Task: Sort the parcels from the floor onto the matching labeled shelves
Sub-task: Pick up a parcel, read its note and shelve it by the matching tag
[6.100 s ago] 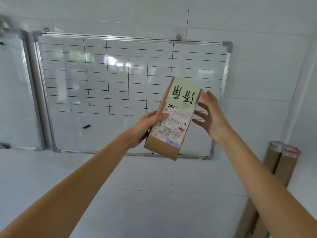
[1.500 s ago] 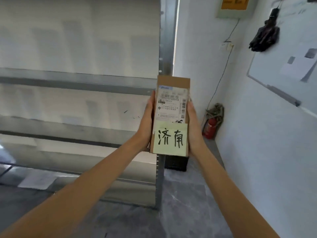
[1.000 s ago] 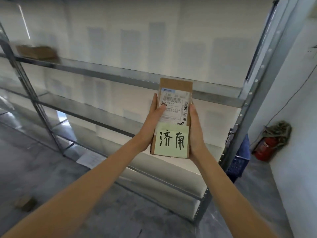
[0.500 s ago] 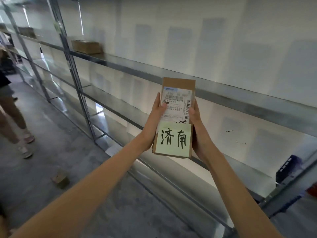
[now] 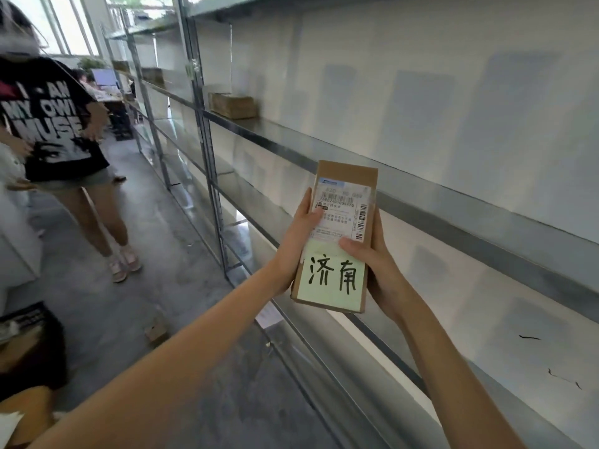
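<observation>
I hold a flat brown cardboard parcel (image 5: 343, 202) upright at chest height, facing me. It carries a white shipping label and a pale green sticky note (image 5: 330, 281) with two handwritten characters. My left hand (image 5: 298, 241) grips its left edge, thumb on the label. My right hand (image 5: 372, 257) grips the right edge, thumb across the note's top. Long metal shelves (image 5: 324, 147) run along the wall just behind the parcel. One brown parcel (image 5: 231, 105) lies on the shelf further left.
A person in a black printed T-shirt (image 5: 48, 121) stands in the aisle at left. A small cardboard box (image 5: 155, 330) lies on the grey floor near the shelf upright (image 5: 210, 163). More shelving bays with boxes recede toward windows at the far left.
The view has swung left along the shelves, bringing the person in the aisle into sight. The parcel stays upright in both hands; my right thumb has moved onto its front.
</observation>
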Demonstrator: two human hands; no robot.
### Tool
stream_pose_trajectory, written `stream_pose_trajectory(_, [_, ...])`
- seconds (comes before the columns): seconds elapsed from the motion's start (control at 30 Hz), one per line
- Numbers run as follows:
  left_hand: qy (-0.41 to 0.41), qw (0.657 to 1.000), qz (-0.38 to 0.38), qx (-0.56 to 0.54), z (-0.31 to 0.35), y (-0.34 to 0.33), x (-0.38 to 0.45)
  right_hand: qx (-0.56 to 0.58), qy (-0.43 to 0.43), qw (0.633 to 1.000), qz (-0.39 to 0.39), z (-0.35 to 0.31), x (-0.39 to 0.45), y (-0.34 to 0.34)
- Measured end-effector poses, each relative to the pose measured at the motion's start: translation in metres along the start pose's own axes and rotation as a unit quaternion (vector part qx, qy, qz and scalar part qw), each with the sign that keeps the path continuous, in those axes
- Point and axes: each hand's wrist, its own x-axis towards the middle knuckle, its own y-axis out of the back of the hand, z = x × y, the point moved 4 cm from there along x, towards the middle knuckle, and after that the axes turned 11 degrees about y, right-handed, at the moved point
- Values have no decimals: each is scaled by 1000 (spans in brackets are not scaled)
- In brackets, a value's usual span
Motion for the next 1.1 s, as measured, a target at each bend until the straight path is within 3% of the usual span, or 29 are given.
stream_pose_trajectory(0.13, [-18, 997, 69, 14, 8, 44, 25, 23, -19, 999, -28, 20, 27, -19])
stream_pose_trajectory(0.4, [-64, 998, 5, 21, 26, 132, 43, 41, -36, 997, -47, 59, 83, -79])
stream_pose_trajectory(0.53, [-64, 994, 88, 1, 44, 175, 28, 50, -25, 998, -9, 81, 116, -120])
stream_pose_trajectory(0.7, [-56, 994, 91, -34, 61, 220, 25, 72, -19, 997, 35, 105, 148, -174])
stream_pose_trajectory(1.1, [-60, 991, 114, -22, 79, 331, 44, 52, -67, 996, 6, 172, 215, -244])
